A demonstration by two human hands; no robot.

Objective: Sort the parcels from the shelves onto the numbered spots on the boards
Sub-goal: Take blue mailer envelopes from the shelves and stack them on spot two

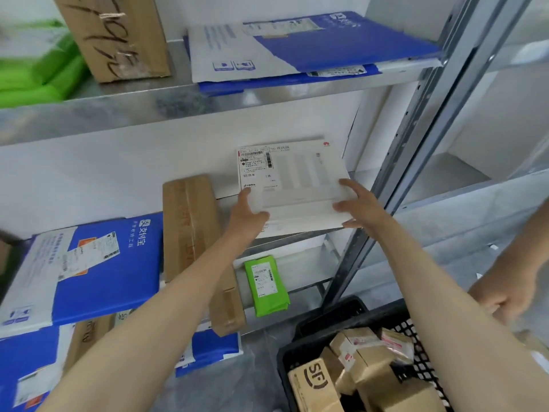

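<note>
Flat white parcel, barcoded label top-left, near edge in the curled fingers of left hand and right hand.

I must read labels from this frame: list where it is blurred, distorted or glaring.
Head view: green bags at upper left smeared by blur; white box sharper, its label's small print illegible; wide-angle bend slants the shelf post at right; soft glare on the metal shelf edge.

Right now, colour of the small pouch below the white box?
Bright green pouch with a white shipping label, clearest in the head view, lying on the lower shelf.
</note>
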